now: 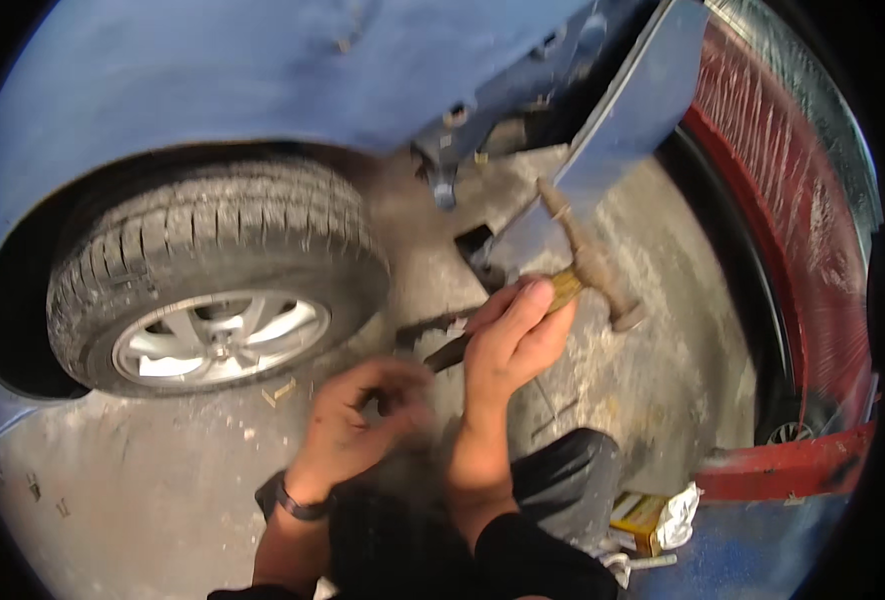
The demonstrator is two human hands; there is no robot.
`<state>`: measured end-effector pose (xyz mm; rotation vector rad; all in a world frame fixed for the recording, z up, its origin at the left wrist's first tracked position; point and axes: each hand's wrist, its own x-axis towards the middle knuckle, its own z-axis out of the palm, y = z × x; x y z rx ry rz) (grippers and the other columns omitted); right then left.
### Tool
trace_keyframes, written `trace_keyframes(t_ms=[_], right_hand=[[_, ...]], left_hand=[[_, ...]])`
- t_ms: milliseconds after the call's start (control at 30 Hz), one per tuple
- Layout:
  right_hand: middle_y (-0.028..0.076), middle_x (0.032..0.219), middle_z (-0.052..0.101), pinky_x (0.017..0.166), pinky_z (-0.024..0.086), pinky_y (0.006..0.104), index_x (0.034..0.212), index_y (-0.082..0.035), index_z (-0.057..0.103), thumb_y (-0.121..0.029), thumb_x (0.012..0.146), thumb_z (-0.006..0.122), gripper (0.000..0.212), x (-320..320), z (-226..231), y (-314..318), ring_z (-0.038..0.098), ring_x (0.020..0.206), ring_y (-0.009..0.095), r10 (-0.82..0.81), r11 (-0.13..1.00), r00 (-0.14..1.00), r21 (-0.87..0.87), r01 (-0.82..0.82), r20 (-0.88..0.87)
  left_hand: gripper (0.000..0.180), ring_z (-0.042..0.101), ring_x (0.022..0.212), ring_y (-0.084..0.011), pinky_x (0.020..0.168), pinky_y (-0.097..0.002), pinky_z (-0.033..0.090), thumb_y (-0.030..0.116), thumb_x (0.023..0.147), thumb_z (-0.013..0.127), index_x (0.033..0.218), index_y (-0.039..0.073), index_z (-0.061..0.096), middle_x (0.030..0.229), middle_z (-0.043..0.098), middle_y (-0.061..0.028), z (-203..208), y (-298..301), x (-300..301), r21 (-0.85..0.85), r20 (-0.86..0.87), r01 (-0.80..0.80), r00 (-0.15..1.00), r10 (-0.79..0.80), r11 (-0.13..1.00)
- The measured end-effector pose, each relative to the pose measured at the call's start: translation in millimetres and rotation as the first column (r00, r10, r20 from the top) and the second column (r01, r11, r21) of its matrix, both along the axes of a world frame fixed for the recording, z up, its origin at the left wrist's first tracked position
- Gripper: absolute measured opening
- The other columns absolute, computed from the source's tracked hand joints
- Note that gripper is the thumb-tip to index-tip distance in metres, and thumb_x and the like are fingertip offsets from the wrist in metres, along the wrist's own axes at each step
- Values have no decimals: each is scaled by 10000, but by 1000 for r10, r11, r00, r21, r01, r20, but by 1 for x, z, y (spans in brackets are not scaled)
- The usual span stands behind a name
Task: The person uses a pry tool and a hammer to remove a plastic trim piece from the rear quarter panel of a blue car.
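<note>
My right hand (518, 345) is wrapped round the handle of a hammer (595, 265). The hammer's brownish, worn head sticks out past my thumb toward the upper right, with one thin tapered end and one blunt end. The dark lower part of its handle emerges on the left side of my fist. Close to that handle end is my left hand (363, 415), blurred, its fingers loosely curved with a gap to the thumb and no held thing visible. Ahead of the hammer hangs a detached-looking blue body panel (643, 95) of the car.
A car wheel (223, 270) sits under the blue fender (233, 75) on the left. Red panels (833, 300), partly wrapped in clear film, stand on the right. A yellow box (638, 518) lies beside my knee (573, 475). Small fasteners (280, 391) lie on the concrete floor.
</note>
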<state>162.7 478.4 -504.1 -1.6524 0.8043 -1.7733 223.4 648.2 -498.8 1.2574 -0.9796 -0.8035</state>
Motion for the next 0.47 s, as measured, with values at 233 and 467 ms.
trace_keyframes(t_ms=[233, 467], right_hand=[[12, 543, 427, 380, 332, 240, 958, -42, 491, -300, 1091, 455, 292, -80, 21, -19, 368, 398, 82, 122, 959, 948, 210, -189, 293], [20, 506, 386, 385, 340, 251, 952, -46, 501, -409, 1080, 481, 385, -164, 12, -53, 332, 382, 101, 54, 911, 975, 389, -137, 216]], left_hand=[[489, 538, 1106, -378, 960, -457, 428, 361, 941, 688, 1259, -1, 602, 1188, 590, -202, 2, 13, -72, -179, 221, 961, 246, -944, 209], [590, 544, 1242, -336, 1061, -516, 408, 424, 939, 709, 1410, 108, 548, 1279, 599, -155, -58, 20, -124, 85, -184, 996, 10, -983, -6]])
